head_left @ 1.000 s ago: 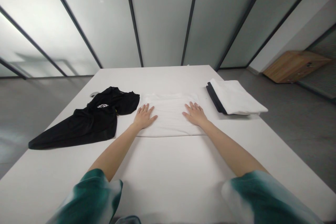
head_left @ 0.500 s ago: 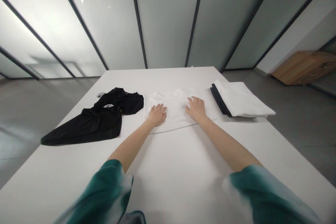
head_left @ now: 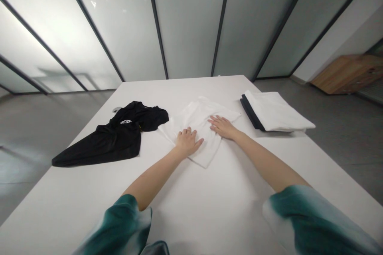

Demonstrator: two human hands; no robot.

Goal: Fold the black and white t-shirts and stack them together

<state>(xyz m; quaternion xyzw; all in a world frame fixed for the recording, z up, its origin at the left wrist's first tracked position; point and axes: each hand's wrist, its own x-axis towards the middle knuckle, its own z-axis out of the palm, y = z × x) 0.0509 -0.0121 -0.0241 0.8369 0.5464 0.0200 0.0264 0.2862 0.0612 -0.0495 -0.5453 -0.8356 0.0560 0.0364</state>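
Note:
A white T-shirt (head_left: 196,113) lies creased on the table in front of me, turned askew with one corner pointing toward me. My left hand (head_left: 188,142) rests palm down on its near left part, fingers spread. On its right part lies my right hand (head_left: 223,126), flat, with the fingers extended toward the left. Neither hand grips the cloth. Just left of the white shirt, close to its edge, is a black T-shirt (head_left: 119,137) with a small white print on it.
On the right of the white table (head_left: 206,207) is a stack of folded clothes, a white one (head_left: 275,111) over a dark one (head_left: 251,113). A small pale object (head_left: 116,109) peeks out behind the black shirt. Frosted glass panels (head_left: 188,24) stand beyond the table.
The white shirt has turned on the table, so its near edge now forms a corner toward me. My left hand has moved right and nearer; my right hand has shifted slightly nearer.

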